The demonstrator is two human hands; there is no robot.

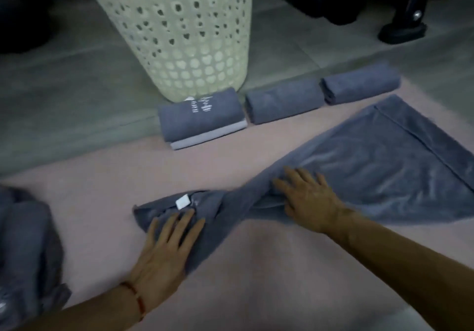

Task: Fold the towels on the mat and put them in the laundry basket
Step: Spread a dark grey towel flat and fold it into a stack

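- The towel [359,166] lies on the mat [230,266], twisted at its middle; its broad end fans toward 2 o'clock and its tagged end bunches near centre.
- Left hand [164,251] lies flat, fingers spread, pressing the bunched end.
- Right hand [307,197] is spread flat on the twist.
- It looks soft, limp and light, likely to sag and grip the mat; best taken by the hemmed corners.
- Three folded towels [282,102] sit at 12 o'clock, by the basket [179,35].
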